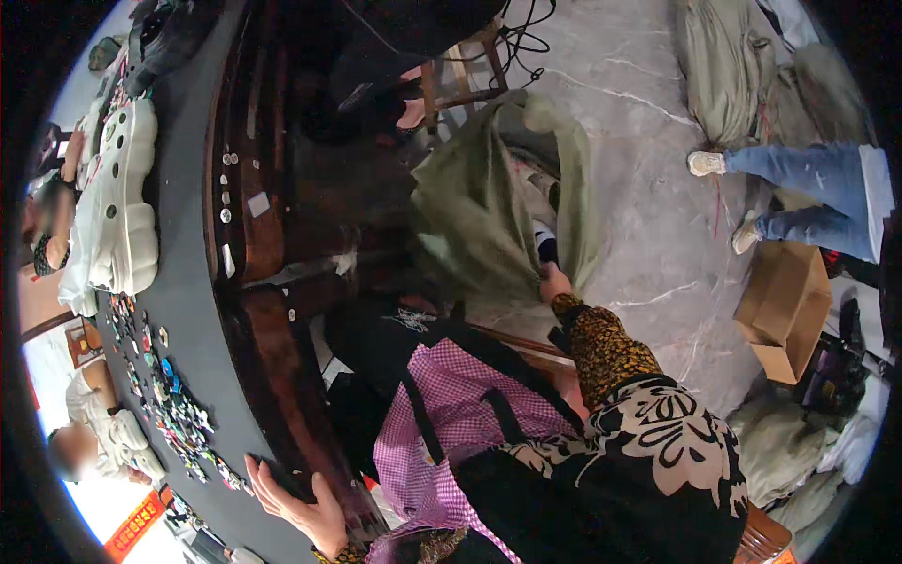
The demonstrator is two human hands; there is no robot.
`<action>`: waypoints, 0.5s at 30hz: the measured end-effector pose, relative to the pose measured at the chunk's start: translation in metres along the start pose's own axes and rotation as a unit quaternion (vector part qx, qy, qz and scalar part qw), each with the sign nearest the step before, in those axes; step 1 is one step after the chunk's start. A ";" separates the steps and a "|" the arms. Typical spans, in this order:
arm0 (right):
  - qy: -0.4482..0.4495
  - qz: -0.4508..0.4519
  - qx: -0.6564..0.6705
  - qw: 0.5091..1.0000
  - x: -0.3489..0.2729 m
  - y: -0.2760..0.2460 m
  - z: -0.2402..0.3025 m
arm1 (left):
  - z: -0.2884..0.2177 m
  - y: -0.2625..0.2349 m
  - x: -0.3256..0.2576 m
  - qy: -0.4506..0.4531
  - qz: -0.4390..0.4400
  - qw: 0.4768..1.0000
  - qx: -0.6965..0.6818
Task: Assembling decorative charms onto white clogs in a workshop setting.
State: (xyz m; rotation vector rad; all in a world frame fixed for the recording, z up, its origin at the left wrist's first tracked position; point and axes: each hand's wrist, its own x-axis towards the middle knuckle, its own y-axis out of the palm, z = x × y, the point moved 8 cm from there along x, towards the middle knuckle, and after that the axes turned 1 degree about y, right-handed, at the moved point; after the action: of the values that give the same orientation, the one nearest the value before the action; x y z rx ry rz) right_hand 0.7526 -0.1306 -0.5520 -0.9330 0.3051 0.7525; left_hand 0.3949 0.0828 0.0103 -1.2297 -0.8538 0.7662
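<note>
My left hand [299, 504] rests at the edge of the dark table [188, 310], fingers stretched out and apart, holding nothing. Close to its fingertips lies a long scatter of small multicoloured pieces [178, 409], too small to name. On the other side, my right arm reaches out to a big olive-green sack [470, 202] on the floor. At the near rim of its mouth, my right hand [556, 284] is closed on the sack. Just past the fingers, inside the mouth, shows a dark blue and white item [544, 241] whose kind I cannot make out. Most of the sack's contents are hidden.
A large white clog-shaped object [125, 197] with round holes lies on the table. Other people sit across it. A person in jeans [808, 193] stands at the right near an open cardboard box [785, 305]. More sacks [723, 75] and a wooden stool [460, 80] stand around the tiled floor.
</note>
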 end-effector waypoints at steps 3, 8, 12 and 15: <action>0.089 0.039 -0.115 0.989 -0.014 -0.034 -0.057 | -0.001 0.004 0.003 0.012 0.000 1.000 -0.019; 0.013 0.103 -0.187 0.977 -0.001 -0.043 -0.023 | 0.002 0.004 0.003 0.018 0.001 1.000 -0.002; -0.034 0.170 -0.226 0.959 0.015 -0.002 0.051 | 0.000 0.004 0.002 0.020 -0.005 1.000 -0.009; -0.085 0.242 -0.264 0.930 0.016 0.041 0.104 | 0.000 0.001 0.000 0.017 -0.006 1.000 -0.009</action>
State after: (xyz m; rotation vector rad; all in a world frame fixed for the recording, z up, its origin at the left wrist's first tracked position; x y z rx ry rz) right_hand 0.7273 -0.0235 -0.5253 -1.3091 0.1796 1.4079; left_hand 0.3948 0.0825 0.0089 -1.2489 -0.8421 0.7272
